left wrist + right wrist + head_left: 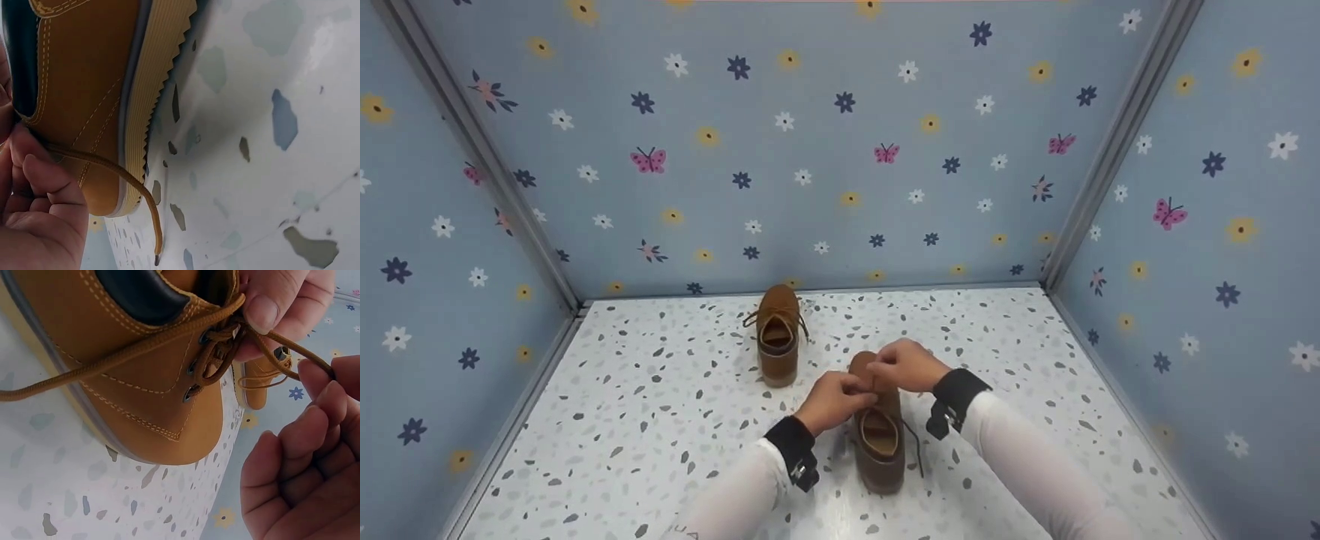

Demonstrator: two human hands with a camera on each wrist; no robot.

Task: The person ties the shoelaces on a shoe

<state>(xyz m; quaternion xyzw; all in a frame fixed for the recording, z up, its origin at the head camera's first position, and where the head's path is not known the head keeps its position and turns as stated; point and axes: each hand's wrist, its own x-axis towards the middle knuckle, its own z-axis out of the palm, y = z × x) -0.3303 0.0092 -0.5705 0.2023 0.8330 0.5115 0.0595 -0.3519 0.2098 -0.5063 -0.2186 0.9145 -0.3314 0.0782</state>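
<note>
A tan lace-up shoe (880, 472) stands on the speckled floor with its toe pointing away from me. My left hand (832, 403) is over its lacing, thumb and finger pinching the brown shoelace (126, 354) by the eyelets. Just beyond, my right hand (911, 365) pinches a doubled stretch of the lace, drawn out from the shoe in the right wrist view. One loose lace end (152, 205) hangs down the shoe's side onto the floor in the left wrist view. Part of the lacing is hidden behind my fingers.
A matching shoe (778, 364), its laces hanging to both sides, stands farther off to the left near the back wall. Blue panels (810, 150) with flowers and butterflies enclose the speckled floor (660, 420) at the back and both sides.
</note>
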